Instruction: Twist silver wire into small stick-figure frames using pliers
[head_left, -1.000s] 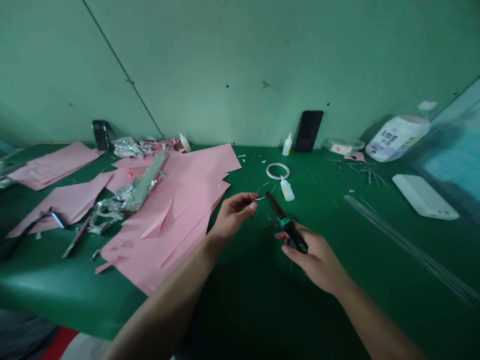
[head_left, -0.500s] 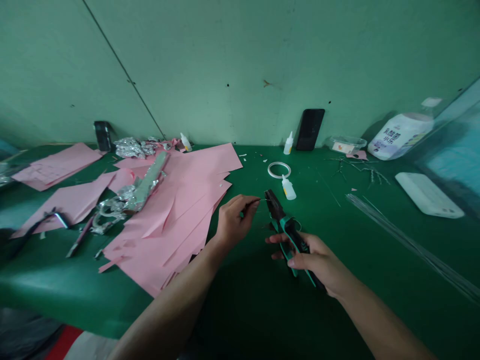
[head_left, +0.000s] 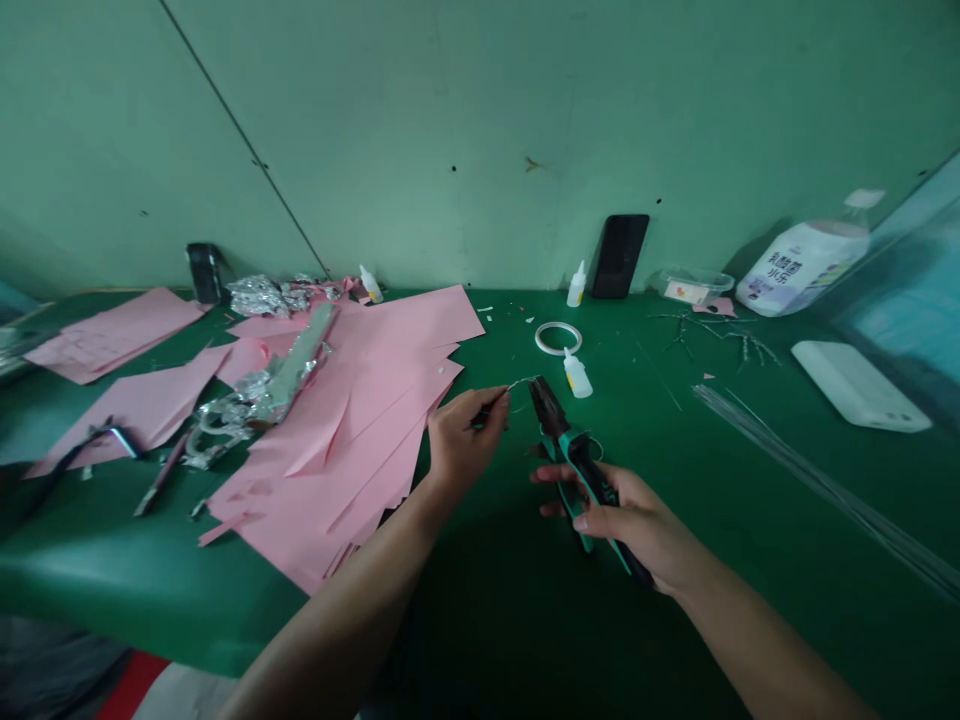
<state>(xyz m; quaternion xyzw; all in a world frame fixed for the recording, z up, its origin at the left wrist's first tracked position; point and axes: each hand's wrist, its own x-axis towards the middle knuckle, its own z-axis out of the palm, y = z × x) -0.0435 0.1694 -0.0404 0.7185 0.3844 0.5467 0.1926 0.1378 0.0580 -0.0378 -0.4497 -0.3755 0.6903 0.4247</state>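
While the left hand (head_left: 466, 442) pinches a thin wire (head_left: 519, 383) in its fingertips, the wire end sits just left of the glue bottle (head_left: 577, 377). Right hand (head_left: 626, 520) wraps green-handled pliers (head_left: 579, 465), long axis running forward-left, nose beside wire end.

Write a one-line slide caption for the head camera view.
Left hand holding thin wire beside green-handled pliers in right hand, over a green work mat.

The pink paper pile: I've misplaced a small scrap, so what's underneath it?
The pink paper pile covers whatever lies beneath it, so nothing under it can be seen; only the green tabletop shows around its edges.
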